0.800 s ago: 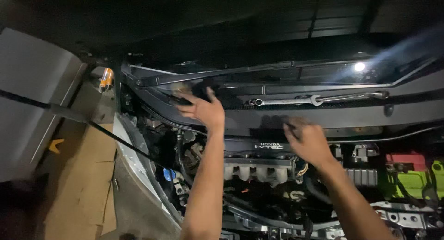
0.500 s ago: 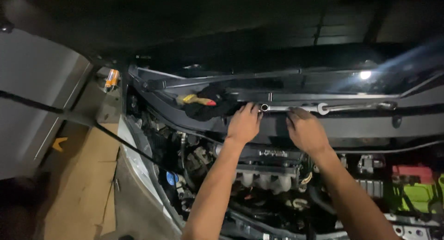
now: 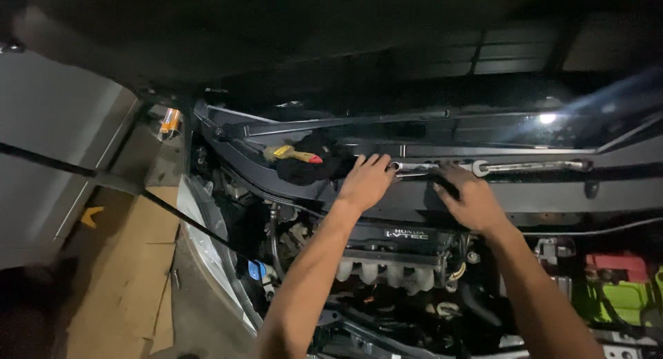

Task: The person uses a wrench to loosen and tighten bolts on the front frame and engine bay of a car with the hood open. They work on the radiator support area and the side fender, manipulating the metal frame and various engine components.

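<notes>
Both my arms reach into an open car engine bay. My left hand [image 3: 366, 181] lies flat on the black cowl panel [image 3: 552, 196], fingers apart, its fingertips touching the ring end of a silver wrench [image 3: 413, 169]. My right hand [image 3: 471, 201] rests just right of it, with its fingers curled over the wrench's other end and a dark part; what it grips is hidden. A second silver wrench [image 3: 532, 167] lies further right on the cowl.
A yellow-handled tool [image 3: 290, 153] lies on a black cloth [image 3: 311, 171] left of my left hand. The engine cover [image 3: 407, 234] and intake runners sit below my hands, a green and red part [image 3: 618, 290] at the right. A hood prop rod [image 3: 159, 203] crosses left, over cardboard [image 3: 114, 283].
My left hand moved right from near the black cloth to the wrench's end. My right hand rose from the engine cover to the cowl beside it.
</notes>
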